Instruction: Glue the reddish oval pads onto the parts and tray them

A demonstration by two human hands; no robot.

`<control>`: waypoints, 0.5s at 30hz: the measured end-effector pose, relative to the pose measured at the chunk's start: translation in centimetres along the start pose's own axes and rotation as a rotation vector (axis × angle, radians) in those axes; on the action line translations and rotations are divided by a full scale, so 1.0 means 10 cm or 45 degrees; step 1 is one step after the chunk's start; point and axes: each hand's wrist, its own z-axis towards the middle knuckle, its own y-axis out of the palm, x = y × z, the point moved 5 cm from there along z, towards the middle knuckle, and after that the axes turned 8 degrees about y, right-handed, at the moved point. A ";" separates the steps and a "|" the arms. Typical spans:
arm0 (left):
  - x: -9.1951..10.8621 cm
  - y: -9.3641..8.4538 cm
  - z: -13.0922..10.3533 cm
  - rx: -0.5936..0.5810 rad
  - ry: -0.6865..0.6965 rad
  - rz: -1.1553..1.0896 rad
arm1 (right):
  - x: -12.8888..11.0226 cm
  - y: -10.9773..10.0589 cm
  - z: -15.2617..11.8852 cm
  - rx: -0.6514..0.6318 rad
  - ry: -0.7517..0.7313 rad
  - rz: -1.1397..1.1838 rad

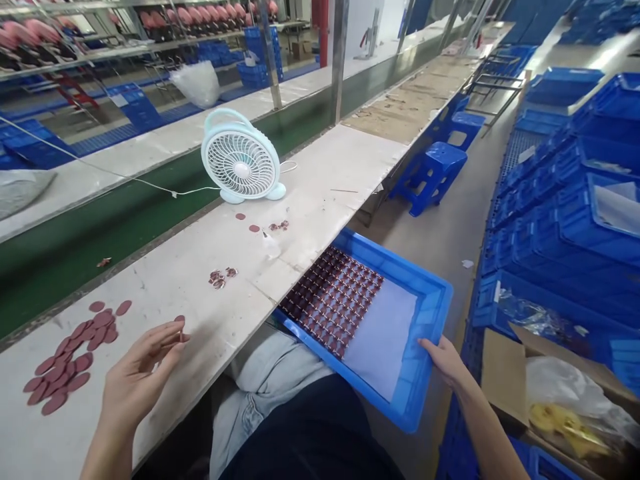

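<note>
Gripping the outer rim of the blue tray [425, 297] with the right hand [443, 360]; keep it level, likely easy to shift the rows of dark-red pieces [335, 300] beside bare white sheet [387, 327]. Holding the left hand [145, 370] narrow over the surface [165, 273], inside its near edge. Can't tell if pinching the single disc [179, 319] at the fingertips or just overlapping it. Best pinched by the edge, singly. Look for the loose discs [57, 379] just left, toward the far edge; farther along it, a desk fan [243, 170].
</note>
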 end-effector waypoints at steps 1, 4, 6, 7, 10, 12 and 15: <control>-0.01 0.02 0.01 -0.005 0.006 -0.009 | -0.01 0.03 0.02 -0.021 0.006 0.032; -0.05 0.08 0.04 -0.013 -0.001 -0.031 | -0.09 0.10 0.08 -0.060 0.012 0.086; -0.09 0.11 0.03 -0.021 -0.018 -0.055 | -0.15 0.17 0.09 -0.063 0.012 0.091; -0.11 0.13 0.02 -0.017 -0.028 -0.074 | -0.18 0.20 0.09 -0.060 0.013 0.083; -0.15 0.14 -0.02 0.017 -0.077 -0.127 | -0.25 0.29 0.07 -0.049 0.023 0.024; -0.16 0.13 -0.06 0.056 -0.116 -0.146 | -0.30 0.31 0.04 -0.029 0.020 -0.043; -0.12 0.10 -0.14 0.110 -0.164 -0.173 | -0.39 0.28 0.00 0.056 -0.073 -0.153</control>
